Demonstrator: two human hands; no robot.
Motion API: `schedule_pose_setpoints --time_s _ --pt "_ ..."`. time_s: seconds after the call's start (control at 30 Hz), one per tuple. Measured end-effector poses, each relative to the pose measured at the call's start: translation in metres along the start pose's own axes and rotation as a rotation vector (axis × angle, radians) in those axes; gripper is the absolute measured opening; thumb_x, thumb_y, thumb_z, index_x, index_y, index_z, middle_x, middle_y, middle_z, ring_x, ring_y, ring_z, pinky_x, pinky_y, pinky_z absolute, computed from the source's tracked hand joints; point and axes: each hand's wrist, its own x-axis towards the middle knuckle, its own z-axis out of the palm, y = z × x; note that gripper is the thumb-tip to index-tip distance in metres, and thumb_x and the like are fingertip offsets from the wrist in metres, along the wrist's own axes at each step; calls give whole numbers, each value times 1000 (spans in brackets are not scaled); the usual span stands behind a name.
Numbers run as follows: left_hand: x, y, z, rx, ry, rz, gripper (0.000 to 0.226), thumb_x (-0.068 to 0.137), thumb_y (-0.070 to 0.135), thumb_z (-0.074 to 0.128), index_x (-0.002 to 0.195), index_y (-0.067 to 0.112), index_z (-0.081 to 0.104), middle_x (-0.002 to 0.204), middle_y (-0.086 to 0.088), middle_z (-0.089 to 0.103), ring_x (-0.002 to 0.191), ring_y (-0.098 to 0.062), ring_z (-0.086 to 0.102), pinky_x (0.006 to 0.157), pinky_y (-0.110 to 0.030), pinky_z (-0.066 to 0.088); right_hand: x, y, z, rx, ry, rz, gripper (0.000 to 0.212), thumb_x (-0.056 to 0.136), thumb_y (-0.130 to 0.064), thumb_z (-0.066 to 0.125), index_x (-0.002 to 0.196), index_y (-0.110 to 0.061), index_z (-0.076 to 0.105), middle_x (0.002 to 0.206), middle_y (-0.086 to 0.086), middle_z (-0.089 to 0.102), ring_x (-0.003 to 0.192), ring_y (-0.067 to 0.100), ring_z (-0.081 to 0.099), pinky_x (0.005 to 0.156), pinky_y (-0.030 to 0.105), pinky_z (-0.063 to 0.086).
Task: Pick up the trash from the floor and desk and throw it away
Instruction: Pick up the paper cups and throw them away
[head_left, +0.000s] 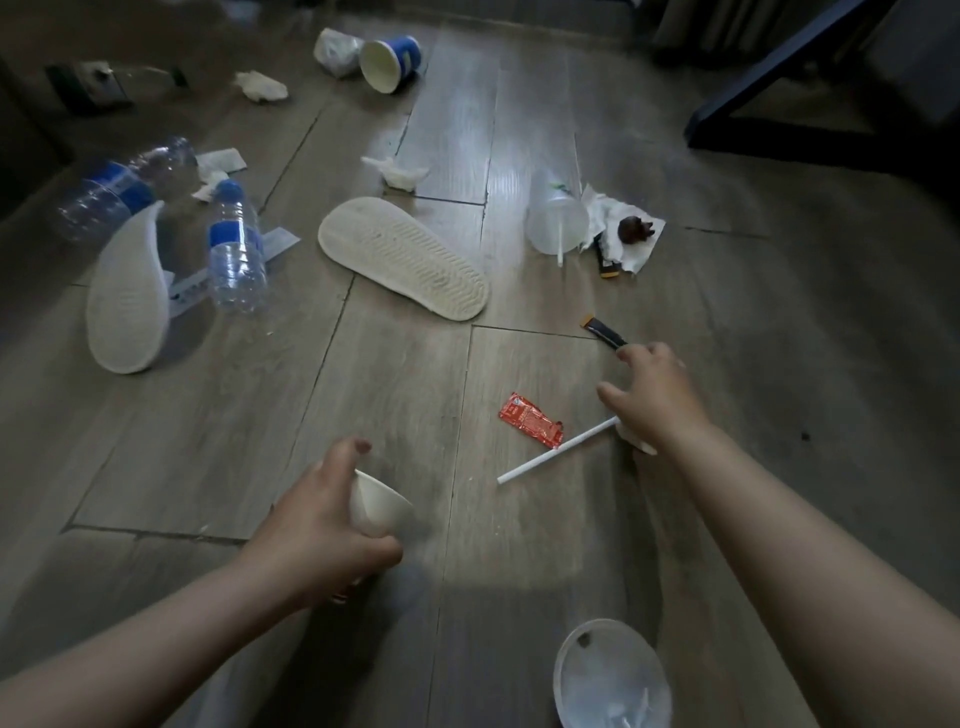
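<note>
my left hand (332, 514) is curled round a white paper cup (382, 506) at 7 o'clock. my right hand (652, 397), thumb spread, has its fingertips on a dark sachet (602, 331) at 3 o'clock; i cannot tell if it pinches. the red packet (530, 420) and the white straw (556, 451) lie at 5 o'clock, print unreadable.

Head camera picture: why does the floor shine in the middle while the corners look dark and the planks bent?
Head view: light glares off the floor near the overturned slipper; the corners fall into shadow; the wide-angle lens bows the plank seams; the far blue cup looks soft.
</note>
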Motion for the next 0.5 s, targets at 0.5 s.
schedule_pose_setpoints --time_s 0.5 --pt "16 -12 15 102 -31 25 95 45 49 69 128 43 24 111 6 40 90 -13 51 65 -25 46 27 34 38 39 -73 -115 60 91 -44 54 144 -19 39 152 1 36 141 23 29 111 57 25"
